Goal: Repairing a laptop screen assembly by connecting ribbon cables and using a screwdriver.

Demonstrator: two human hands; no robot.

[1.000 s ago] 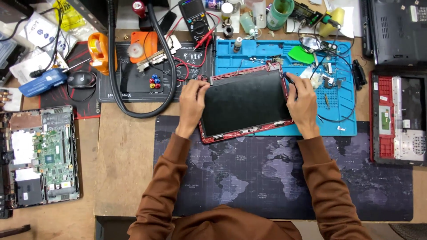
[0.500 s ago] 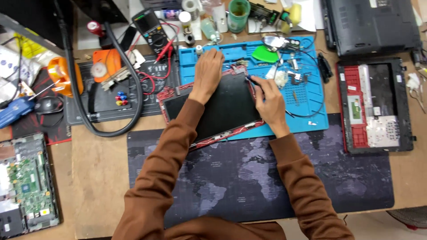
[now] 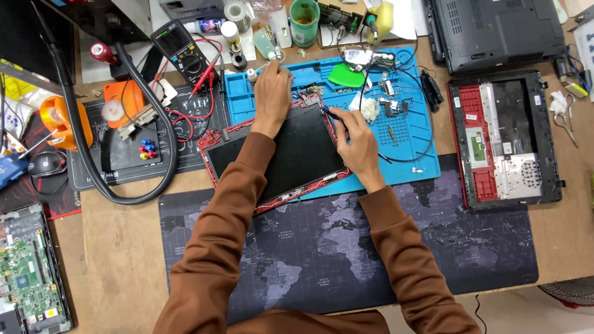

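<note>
A dark screen panel in a red frame (image 3: 291, 154) lies tilted across the blue work mat (image 3: 402, 148) and the world-map desk mat (image 3: 322, 260). My left hand (image 3: 272, 93) reaches over the panel's far edge. Its fingers curl at the mat's top left corner, next to small bottles (image 3: 267, 44); whether they hold anything is hidden. My right hand (image 3: 357, 141) rests at the panel's upper right corner. It pinches a thin dark tool (image 3: 329, 112) whose tip touches the red frame. Both sleeves are brown.
A multimeter (image 3: 179, 49) with red leads and a black hose (image 3: 105, 179) lie to the left. On the right sit a red laptop base (image 3: 504, 145) and a black laptop shell (image 3: 495, 31). A green circuit board (image 3: 28, 272) is at bottom left, a green cup (image 3: 304, 21) at the top.
My left hand left the panel's left edge and reached up to the mat's top left corner. My right hand shifted from the panel's right edge to its top right corner with the tool.
</note>
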